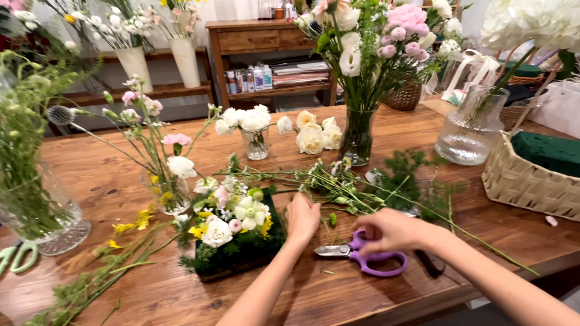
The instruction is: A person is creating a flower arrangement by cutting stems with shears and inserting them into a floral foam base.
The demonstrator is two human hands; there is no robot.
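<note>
The purple-handled floral scissors (362,252) lie flat on the near part of the brown wooden table (109,175), blades closed and pointing left. The right hand (389,229) rests over the handles with its fingers curled onto the upper loop, grasping it. The left hand (301,217) sits just left of the blades, fingers bent down into the loose green stems with small buds (344,190) strewn across the middle of the table; whether it pinches a stem cannot be told.

Directly left of the left hand, touching it or nearly so, stands a low arrangement of white, yellow and pink blooms in a dark green foam block (232,232). Loose yellow-flowered stems (130,232) lie to its left. A small glass holding tall pink and white stems (166,181) stands behind the arrangement.

Farther off: a small glass of white blooms (255,130), a cluster of cream roses (314,134), a tall glass vase with a pink and white bouquet (357,136), and a ribbed clear glass vase (471,127). At far right a cream woven basket (522,181) holds green foam. At near left a cut-glass vase of greenery (42,211) stands beside green-handled scissors (17,256).

Behind the table, a wooden console shelf (266,54) carries bottles and stacked papers; two white vases (160,60) stand on a low bench.
</note>
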